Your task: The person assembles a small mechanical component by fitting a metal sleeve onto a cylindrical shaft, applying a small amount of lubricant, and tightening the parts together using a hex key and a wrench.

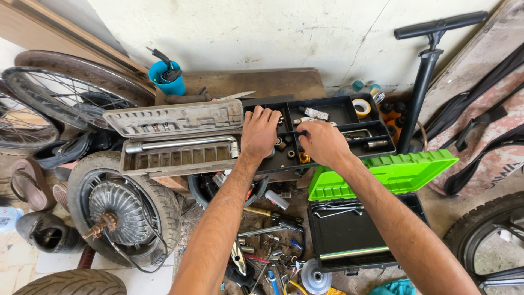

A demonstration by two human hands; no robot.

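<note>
Head view: both hands are seen at frame centre over a black tray [333, 117] of small parts, its long axis running left to right. The left hand [260, 133] lies palm down on the tray's left compartments, fingers spread, nothing visibly grasped. The right hand [323, 143] is curled just beside it; whether a small part is pinched cannot be told. Sockets [284, 146] lie between the hands, nearer the right. A grey socket case [177, 136] adjoins left; an open green toolbox [382, 180] sits lower right.
</note>
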